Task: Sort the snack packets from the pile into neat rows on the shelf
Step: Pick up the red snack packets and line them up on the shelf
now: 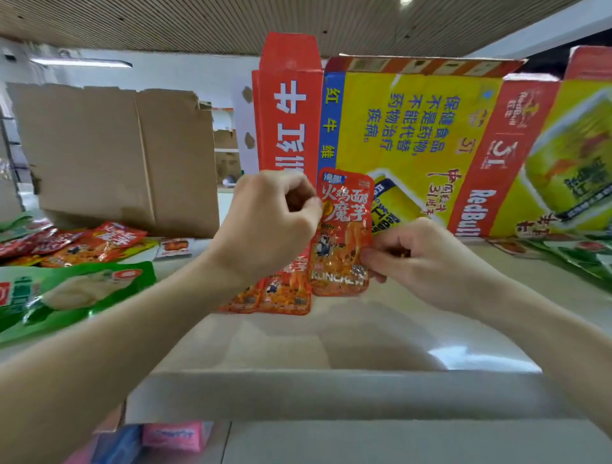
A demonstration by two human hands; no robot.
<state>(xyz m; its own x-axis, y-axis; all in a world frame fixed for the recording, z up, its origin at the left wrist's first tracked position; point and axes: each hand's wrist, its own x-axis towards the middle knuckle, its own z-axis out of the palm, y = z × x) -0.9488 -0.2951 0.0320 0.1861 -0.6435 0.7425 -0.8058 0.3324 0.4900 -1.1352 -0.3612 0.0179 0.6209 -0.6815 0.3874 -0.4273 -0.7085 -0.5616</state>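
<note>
Red 火鸡面 魔芋 packet (344, 238) is pinched upright by left hand (268, 225) and right hand (427, 261); RedBull carton (472, 212) is seen right behind.

From here I see a brown slatted ceiling (165, 23) overhead, with a strip light (81, 62) glowing at upper left (a second lamp (405, 2) just clips the top edge). A white wall (185, 73) runs behind. A torn cardboard sheet (116, 149) stands upright beside red-and-yellow drink cartons (414, 132) on the pale, glossy shelf (331, 334).

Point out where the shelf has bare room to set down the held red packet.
Bare shelf: front centre, from the lying red packets to the front edge, and rightward toward the green packets. Crowded: left pile; boxes wall the back.
</note>
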